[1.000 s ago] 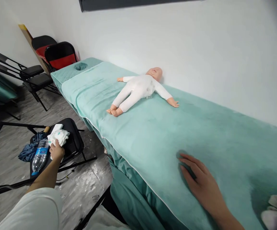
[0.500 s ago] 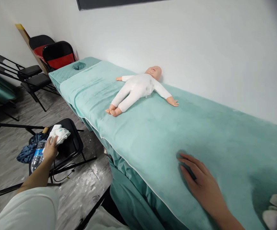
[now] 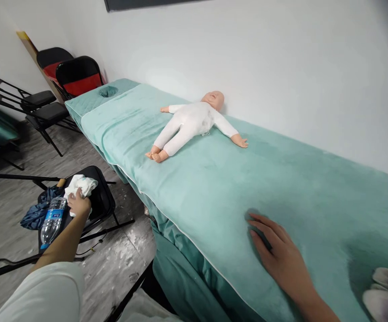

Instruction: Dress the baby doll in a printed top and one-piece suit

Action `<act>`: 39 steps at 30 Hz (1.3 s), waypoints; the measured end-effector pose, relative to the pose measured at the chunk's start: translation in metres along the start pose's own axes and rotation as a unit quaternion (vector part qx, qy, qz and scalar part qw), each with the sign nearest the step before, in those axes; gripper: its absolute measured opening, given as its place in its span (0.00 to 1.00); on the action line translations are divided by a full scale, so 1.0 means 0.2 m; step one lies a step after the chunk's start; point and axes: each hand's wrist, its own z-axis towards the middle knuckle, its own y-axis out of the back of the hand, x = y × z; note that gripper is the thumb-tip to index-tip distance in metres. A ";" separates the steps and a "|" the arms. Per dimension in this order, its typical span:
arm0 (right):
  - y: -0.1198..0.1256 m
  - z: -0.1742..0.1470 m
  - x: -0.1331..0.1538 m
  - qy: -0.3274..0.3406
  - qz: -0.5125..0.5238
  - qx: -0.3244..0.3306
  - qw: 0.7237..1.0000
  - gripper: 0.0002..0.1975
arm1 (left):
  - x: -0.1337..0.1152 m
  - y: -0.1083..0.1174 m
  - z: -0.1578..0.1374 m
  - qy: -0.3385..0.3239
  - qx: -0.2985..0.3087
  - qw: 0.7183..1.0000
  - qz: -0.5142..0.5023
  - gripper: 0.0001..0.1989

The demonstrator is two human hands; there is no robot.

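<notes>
Out to the left, my left hand (image 3: 80, 205) is on a crumpled white cloth (image 3: 86, 184) with faint teal marks, lying on a black folding chair (image 3: 103, 199). Its fingers are bent into the cloth, and part of them is hidden. A clear plastic bottle with a blue label (image 3: 53, 215) lies beside that hand. My right hand (image 3: 281, 252) rests on the green bed cover (image 3: 214, 205), fingers stretched out and thumb apart, holding nothing. Farther back on the bed a baby doll (image 3: 192, 118) in white clothing lies on its back, arms spread.
Dark blue fabric (image 3: 36, 214) hangs over the chair's left side. A white bundle (image 3: 386, 293) sits at the lower right of the bed. More folding chairs (image 3: 80, 78) stand by the far end, and a white wall (image 3: 297, 80) runs along the bed's far side.
My left hand has shifted a little to the right across the white cloth, uncovering more of the bottle. My right hand stays on the bed. The view has turned slightly.
</notes>
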 end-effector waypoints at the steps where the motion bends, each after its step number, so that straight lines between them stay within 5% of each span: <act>1: 0.00 0.00 0.00 0.003 -0.002 0.000 1.000 0.13 | 0.00 -0.03 -0.02 0.001 0.003 1.000 -0.005 0.31; 6: 0.00 0.00 0.00 0.010 -0.011 -0.001 1.000 0.13 | 0.01 -0.11 -0.10 -0.020 0.019 1.000 0.008 0.34; 11: 0.00 0.00 0.01 0.017 -0.013 -0.004 1.000 0.12 | 0.06 -0.03 -0.13 -0.068 0.028 0.997 0.036 0.37; 17: 0.00 -0.01 0.02 0.004 -0.013 -0.003 1.000 0.12 | 0.24 0.05 -0.25 -0.176 -0.027 0.980 0.092 0.36; 22: 0.00 0.00 0.02 0.006 -0.011 -0.009 1.000 0.12 | 0.36 0.04 -0.31 -0.212 -0.005 0.969 0.130 0.35; 34: 0.02 -0.03 0.04 -0.001 -0.002 0.004 1.000 0.13 | 0.34 0.11 -0.30 -0.172 0.019 0.973 0.153 0.34; 39: 0.03 -0.04 0.06 -0.009 0.013 0.002 1.000 0.13 | 0.35 0.11 -0.36 -0.095 0.023 0.981 0.168 0.39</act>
